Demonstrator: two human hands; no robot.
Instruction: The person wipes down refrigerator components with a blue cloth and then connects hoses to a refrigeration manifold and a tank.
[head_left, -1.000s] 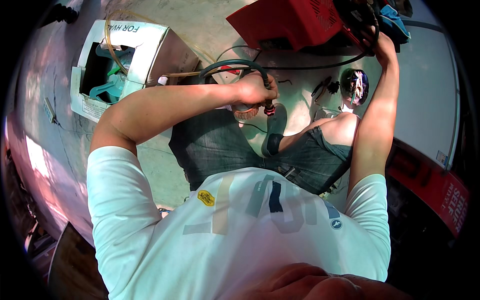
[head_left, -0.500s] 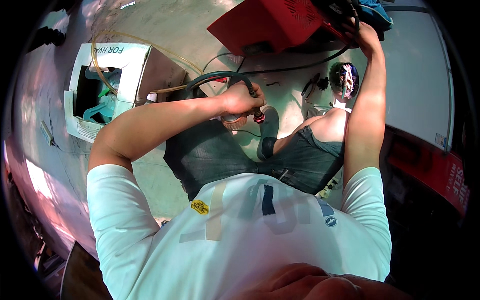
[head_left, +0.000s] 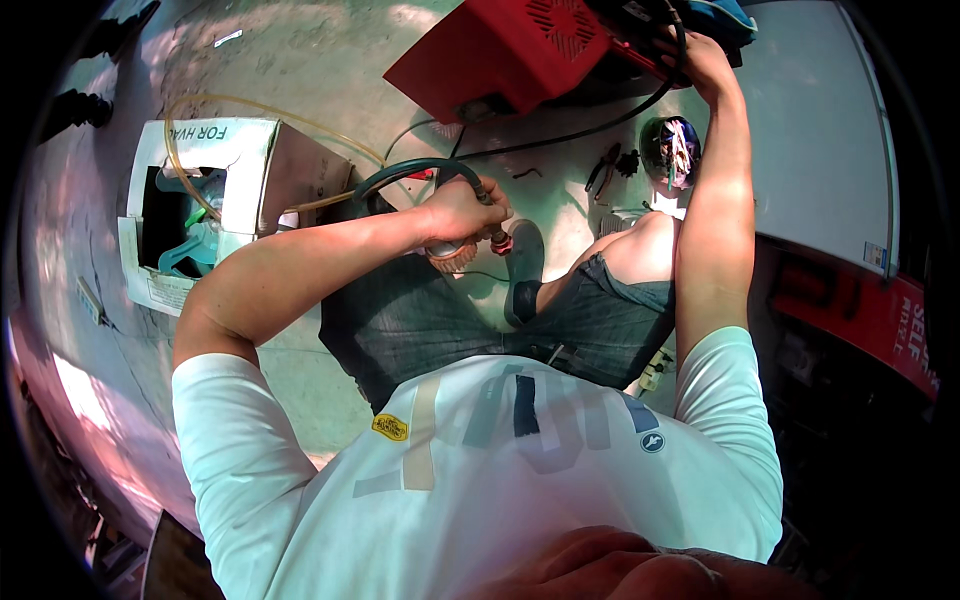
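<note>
My left hand (head_left: 464,209) is closed around a dark green hose (head_left: 400,172) close to its end. From the fist hangs the hose's metal end fitting with a red knob (head_left: 501,243). Under this hand, against my knee, is an orange-brown ribbed round thing (head_left: 453,258), mostly covered. My right hand (head_left: 706,68) reaches out to the right side of a red boxy machine (head_left: 480,55) with vent slots. Its fingers touch the dark parts beside a black hose (head_left: 640,108); the fingertips are partly hidden, so its grip does not show.
At left stands an open cardboard box (head_left: 265,165) with teal items inside and a yellowish hose (head_left: 290,117) looping out. Pliers (head_left: 602,170) lie near a round container (head_left: 648,150) of small items. A pale flat panel (head_left: 810,130) lies at right. My bent legs frame the middle.
The whole view has shifted a little, so the machine, box and hands appear slightly further left. My left hand keeps its hold on the hose, and my right hand stays at the machine.
</note>
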